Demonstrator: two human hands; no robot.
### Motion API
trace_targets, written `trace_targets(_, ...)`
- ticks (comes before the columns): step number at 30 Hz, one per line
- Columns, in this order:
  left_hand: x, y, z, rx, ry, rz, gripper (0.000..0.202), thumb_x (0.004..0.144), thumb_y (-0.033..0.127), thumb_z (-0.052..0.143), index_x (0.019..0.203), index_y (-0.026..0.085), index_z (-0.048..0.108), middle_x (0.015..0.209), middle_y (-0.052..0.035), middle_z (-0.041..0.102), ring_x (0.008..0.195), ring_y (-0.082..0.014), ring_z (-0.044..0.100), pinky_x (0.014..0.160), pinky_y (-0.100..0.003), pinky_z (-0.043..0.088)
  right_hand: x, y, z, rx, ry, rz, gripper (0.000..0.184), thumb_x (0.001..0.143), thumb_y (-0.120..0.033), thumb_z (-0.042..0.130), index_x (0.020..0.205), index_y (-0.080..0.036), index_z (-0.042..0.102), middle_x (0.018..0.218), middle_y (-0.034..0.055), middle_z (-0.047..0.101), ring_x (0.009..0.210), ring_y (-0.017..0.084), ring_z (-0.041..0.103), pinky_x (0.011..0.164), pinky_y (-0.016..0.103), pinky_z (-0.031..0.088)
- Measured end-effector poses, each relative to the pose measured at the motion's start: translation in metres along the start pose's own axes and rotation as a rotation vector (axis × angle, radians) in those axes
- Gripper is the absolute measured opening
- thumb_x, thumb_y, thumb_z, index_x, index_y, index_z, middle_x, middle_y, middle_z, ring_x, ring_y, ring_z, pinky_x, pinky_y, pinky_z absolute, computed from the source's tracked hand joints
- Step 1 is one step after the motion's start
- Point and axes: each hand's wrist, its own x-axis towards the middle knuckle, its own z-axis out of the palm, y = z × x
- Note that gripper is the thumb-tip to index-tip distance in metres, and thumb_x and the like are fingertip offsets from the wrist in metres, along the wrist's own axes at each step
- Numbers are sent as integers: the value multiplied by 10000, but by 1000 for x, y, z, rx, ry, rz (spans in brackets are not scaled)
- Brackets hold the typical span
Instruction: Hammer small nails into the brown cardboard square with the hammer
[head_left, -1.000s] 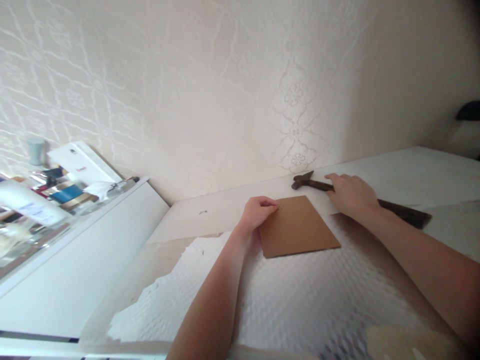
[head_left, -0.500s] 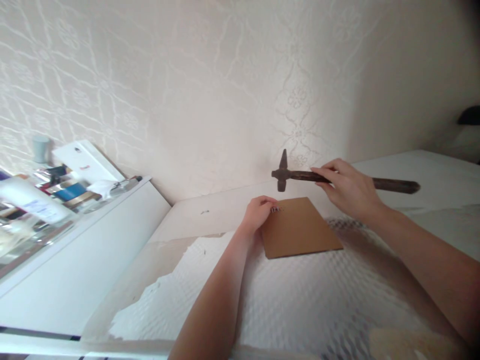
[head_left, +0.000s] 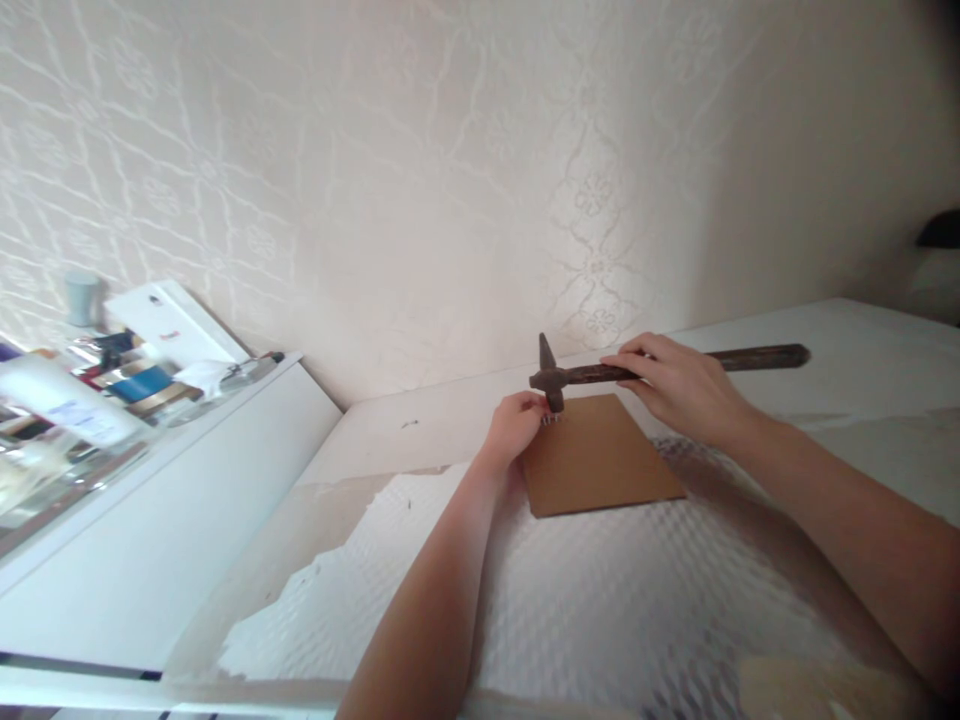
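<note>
Down it comes! The hammer (head_left: 592, 373), flat on the bench (head_left: 832, 330) behind the board a second ago and hoisted clear of it half a second ago, has dropped and slid left. Its head now sits right on top of the left fingertips, at the far left corner of the brown board (head_left: 600, 460). The board itself hasn't budged, and neither has the left hand (head_left: 512, 427).

Look at the line of that hammer: the long axis runs almost level across the view, head on the left, the butt of the handle out to the right and a touch higher. The striking face points straight down at the board's corner and the wedge end pokes straight up.

The right hand (head_left: 679, 392) is wrapped closed around the handle, gripping well up toward the head, so most of the handle sticks out past it to the right. The right forearm reaches in from the lower right. The left forearm comes in from the bottom, wrist resting at the board's left edge. Its fingers are bunched together, pinching a small piece (head_left: 550, 420) upright under the hammer face; it's too tiny to make out what it is. The board lies flat on the white bubble wrap (head_left: 600, 610) spread over the bench.
</note>
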Motion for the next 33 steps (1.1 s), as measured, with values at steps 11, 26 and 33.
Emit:
trace_targets(11,-1,4,0,33,-6,-7,206,746,170,505,805,169,702,858,-37,707,852,-164,623,805,-259,444,-1,-1,0,19,-9,21,232,842,-189,514,1039,-198,637,987,68,616,849,187,583,657,284,443)
trace_targets(26,-3,7,-1,38,4,-18,213,753,153,492,792,167,701,853,-37,705,848,-163,617,806,-261,441,0,-2,-3,13,-14,-11,254,844,-179,480,1047,-215,629,980,71,620,840,201,577,644,307,444)
trace_targets(33,-4,7,-1,42,6,-13,227,741,158,486,801,166,705,847,-38,705,844,-169,618,811,-274,443,0,-1,-3,18,-8,-7,245,859,-195,463,1045,-219,620,981,66,611,855,196,566,669,303,434)
